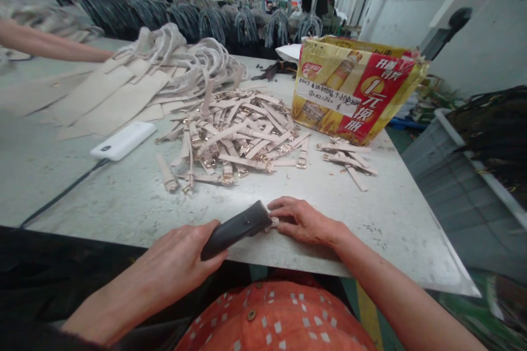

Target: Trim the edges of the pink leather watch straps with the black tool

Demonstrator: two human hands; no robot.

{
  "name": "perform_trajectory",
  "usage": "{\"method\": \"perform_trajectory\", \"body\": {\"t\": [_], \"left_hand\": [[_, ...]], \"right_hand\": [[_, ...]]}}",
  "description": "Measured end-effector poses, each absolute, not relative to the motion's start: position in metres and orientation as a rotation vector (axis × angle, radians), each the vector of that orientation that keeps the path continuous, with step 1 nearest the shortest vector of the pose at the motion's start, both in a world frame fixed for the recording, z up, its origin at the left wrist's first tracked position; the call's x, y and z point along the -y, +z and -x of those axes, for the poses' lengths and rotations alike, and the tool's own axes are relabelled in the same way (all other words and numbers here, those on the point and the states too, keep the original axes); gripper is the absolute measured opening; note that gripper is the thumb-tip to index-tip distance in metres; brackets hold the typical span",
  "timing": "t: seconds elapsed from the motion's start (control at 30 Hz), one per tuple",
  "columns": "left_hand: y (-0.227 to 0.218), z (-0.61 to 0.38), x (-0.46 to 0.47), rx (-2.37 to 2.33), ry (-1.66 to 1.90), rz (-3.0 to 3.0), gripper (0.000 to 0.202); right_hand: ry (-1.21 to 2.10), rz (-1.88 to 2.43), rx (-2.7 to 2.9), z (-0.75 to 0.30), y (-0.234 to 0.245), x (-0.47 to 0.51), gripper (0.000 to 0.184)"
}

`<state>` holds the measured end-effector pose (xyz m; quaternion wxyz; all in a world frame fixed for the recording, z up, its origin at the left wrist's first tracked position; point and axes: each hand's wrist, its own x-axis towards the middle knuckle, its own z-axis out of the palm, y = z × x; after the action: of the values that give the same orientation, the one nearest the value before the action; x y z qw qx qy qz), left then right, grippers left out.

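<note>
A: At the near edge of the worktop [123, 203], a dark flat tool [237, 228] lies slanted, its far end tipped up toward the strap heap. Left hand [177, 269] grips its near end, fingers [208, 230] wrapped around the handle.

B: And the right hand [304, 222]?

A: Flat on the worktop just right of the tool's far end. Fingers pressed together, pinning a small pale piece [274, 222] that meets the tool's tip. Too little of that piece shows to say what it is.

B: Beyond the tool?

A: Heap of beige straps [234, 134] with gold-coloured buckles, spread loose, well behind the tool. Smaller cluster of the same straps [346, 159] to the heap's right, apart from it.

B: Anything behind that cluster?

A: Yellow and red cardboard box [354, 93], open at the top, with a white handwritten label on its face. Standing just behind the small cluster.

B: Left of the heap?

A: White power bank [123, 141], with a dark cable [61, 194] running from it toward the near left edge. Behind it, flat beige panels [107, 98] and a tangle of pale cord handles [181, 57].

B: Other people?

A: One bare forearm [49, 46] reaching in from the far left toward the panels. Belongs to a co-worker.

B: Right of the worktop?

A: Grey crate [453, 175] holding dark material, below the worktop's level.
</note>
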<state>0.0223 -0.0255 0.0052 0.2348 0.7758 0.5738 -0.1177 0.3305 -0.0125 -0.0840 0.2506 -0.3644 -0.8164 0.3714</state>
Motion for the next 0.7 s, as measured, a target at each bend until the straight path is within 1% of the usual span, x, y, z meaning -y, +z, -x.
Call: {"method": "perform_trajectory", "body": {"t": [0.1,0.23,0.37,0.53,0.7], "left_hand": [[0.01,-0.015,0.031,-1.56,-0.417,-2.112,0.03],[0.016,-0.024,0.035,-1.559,-0.536,-2.086,0.029],[0.011,-0.032,0.03,-1.563,-0.486,-2.123,0.025],[0.001,-0.025,0.026,-1.56,-0.352,-2.154,0.022],[-0.003,-0.02,0.027,-1.549,-0.366,-2.161,0.019]], "right_hand": [[0.997,1.038,2.217,-0.33,-0.086,0.013,0.033],[0.994,1.032,2.18,-0.33,-0.096,0.012,0.03],[0.938,1.078,2.141,-0.329,-0.102,0.013,0.032],[0.784,1.116,2.123,-0.327,-0.107,0.015,0.019],[0.694,1.204,2.109,-0.322,-0.107,0.019,0.018]]}}
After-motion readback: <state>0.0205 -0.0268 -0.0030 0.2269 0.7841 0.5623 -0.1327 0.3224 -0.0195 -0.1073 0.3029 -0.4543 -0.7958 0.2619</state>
